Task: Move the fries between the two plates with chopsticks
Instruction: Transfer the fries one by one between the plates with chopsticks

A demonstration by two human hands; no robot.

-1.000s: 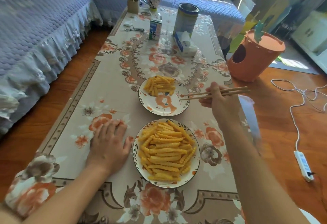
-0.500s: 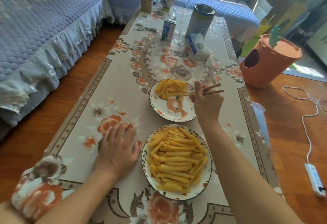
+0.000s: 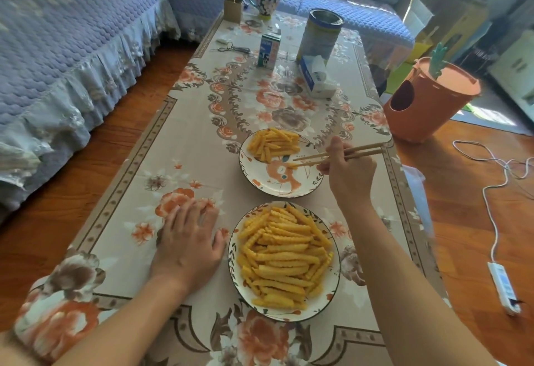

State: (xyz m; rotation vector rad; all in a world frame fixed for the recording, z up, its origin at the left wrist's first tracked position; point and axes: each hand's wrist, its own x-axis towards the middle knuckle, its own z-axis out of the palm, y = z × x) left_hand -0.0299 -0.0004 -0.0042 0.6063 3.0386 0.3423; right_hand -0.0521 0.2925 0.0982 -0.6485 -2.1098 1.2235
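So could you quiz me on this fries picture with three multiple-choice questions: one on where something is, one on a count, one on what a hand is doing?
1. Where are the tips of the chopsticks?
A. Over the far plate
B. Over the near plate
C. Beside the mug

2. How many plates hold fries?
A. One
B. Two
C. Three

3. What is the left hand doing?
A. Gripping a fry
B. Lifting the near plate
C. Resting flat on the tablecloth

Answers:
1. A: the tips reach over the bare, patterned part of the far plate, just this side of its small pile of fries, while the right hand grips the sticks.
2. B: the far plate has the small pile and the near plate is heaped with fries.
3. C: its fingers lie straight on the cloth, left of the near plate, holding nothing.
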